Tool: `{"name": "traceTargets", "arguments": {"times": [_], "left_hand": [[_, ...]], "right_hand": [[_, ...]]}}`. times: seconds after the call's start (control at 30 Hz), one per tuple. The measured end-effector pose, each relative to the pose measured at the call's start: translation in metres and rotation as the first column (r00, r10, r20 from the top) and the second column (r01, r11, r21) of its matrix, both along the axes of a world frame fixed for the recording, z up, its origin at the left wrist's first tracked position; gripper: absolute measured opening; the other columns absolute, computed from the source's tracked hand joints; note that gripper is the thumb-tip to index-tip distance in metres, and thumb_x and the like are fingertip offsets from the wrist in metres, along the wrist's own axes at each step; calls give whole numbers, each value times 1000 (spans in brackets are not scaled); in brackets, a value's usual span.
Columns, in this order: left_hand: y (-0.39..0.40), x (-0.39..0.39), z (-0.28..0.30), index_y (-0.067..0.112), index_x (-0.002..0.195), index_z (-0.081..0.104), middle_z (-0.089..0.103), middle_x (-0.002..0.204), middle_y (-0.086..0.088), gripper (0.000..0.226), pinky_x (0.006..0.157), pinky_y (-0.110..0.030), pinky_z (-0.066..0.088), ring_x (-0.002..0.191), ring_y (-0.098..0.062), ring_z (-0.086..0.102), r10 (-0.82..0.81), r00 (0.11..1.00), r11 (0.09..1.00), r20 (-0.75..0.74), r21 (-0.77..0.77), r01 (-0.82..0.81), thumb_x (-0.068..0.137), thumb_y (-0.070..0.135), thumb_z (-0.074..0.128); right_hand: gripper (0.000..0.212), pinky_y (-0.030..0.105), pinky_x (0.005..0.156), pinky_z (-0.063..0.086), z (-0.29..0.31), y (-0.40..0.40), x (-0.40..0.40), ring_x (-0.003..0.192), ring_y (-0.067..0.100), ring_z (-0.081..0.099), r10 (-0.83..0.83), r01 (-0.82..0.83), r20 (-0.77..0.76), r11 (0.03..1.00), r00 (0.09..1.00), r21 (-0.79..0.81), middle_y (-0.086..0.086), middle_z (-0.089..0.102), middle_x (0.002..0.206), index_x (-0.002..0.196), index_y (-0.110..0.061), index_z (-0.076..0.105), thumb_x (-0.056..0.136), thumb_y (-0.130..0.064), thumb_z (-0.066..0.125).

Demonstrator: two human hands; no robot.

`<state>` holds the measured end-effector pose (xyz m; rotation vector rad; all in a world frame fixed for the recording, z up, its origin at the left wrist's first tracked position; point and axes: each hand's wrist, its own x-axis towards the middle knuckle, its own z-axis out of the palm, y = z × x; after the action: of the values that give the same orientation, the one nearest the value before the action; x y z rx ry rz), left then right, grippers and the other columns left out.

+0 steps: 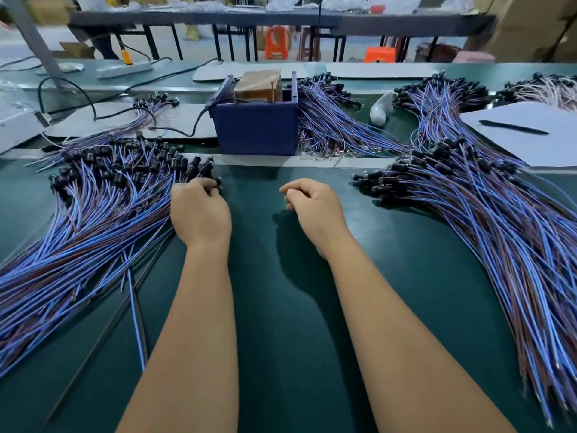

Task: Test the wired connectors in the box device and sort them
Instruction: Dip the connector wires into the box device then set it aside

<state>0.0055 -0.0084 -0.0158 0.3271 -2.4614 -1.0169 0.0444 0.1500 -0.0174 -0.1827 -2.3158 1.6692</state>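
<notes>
A person's two bare forearms reach across a dark green table at a wiring workstation. The left hand rests at the inner edge of a large fanned pile of blue and brown wires tipped with black cylindrical connectors, its fingers curled round one or more of the black connector heads. The right hand hovers just above the bare table surface, well apart from the left, its fingers loosely curled with nothing visibly held. To the right lies a second big pile of the same blue and brown wired connectors, black heads pointing toward the centre. Beyond the hands, at the middle of the table, stands a dark blue open-topped plastic box device with a brown block inside and a black cable running from its left side. More wire bundles lie behind and beside it. A black pen rests on a white sheet of paper at far right.
</notes>
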Motion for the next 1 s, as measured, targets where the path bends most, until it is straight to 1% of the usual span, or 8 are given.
{"name": "traceTargets", "arguments": {"times": [0.2,0.4,0.5,0.57,0.73,0.83,0.9,1.0], "left_hand": [[29,13,16,15,111,73,66,108,-2,21,78,-7,41,80,4,58,-244,913,911,-326,246,331,94,14,60],[74,44,31,18,76,77,63,62,0,26,48,-20,43,51,-10,54,-572,705,260,-420,722,642,81,12,52],[83,46,28,13,66,73,57,60,-7,25,50,-23,36,49,-14,47,-717,579,86,-390,774,628,73,13,49],[81,43,26,7,64,69,58,65,-10,24,48,-22,39,50,-15,46,-804,469,-32,-365,815,578,72,12,46],[71,43,26,11,69,75,68,68,-8,23,42,-12,40,46,-6,48,-991,102,131,88,802,582,77,16,54],[69,44,24,13,73,78,72,71,-8,25,42,-10,40,42,-3,48,-987,-18,117,157,800,588,80,16,55],[67,41,23,15,75,79,72,72,-7,25,40,-10,36,42,-3,45,-991,10,115,137,788,604,81,16,55],[64,33,20,17,69,78,70,69,-6,22,37,-13,24,39,-6,34,-936,343,285,79,742,607,74,20,56]], "right_hand": [[26,31,67,54,5,-4,5,65,18,61,29,-33,-36,993,999,-117,5,66,76,92,-16,66,97,-6,43],[33,27,57,49,14,-1,9,54,15,57,127,-143,-67,825,990,-547,-2,58,59,90,-16,66,103,-21,37],[47,20,46,39,16,7,9,45,6,40,116,-123,-58,705,992,-698,-9,45,49,68,-20,70,102,-23,38],[36,17,37,32,18,13,9,39,5,41,72,-63,-20,671,997,-739,-6,50,50,82,-14,69,102,-23,41],[17,22,50,53,22,25,8,49,14,61,8,15,26,648,1000,-762,6,66,60,100,-5,60,102,-8,43],[15,19,51,50,19,28,10,46,11,57,52,-37,-1,704,999,-710,2,65,56,94,-7,63,99,-3,49],[14,18,49,48,18,30,11,45,9,55,55,-50,-16,709,998,-704,1,64,56,94,-7,64,98,-3,52],[14,19,47,49,18,30,13,52,11,62,52,-82,-63,648,997,-757,3,66,62,100,-6,63,98,-1,50]]}}
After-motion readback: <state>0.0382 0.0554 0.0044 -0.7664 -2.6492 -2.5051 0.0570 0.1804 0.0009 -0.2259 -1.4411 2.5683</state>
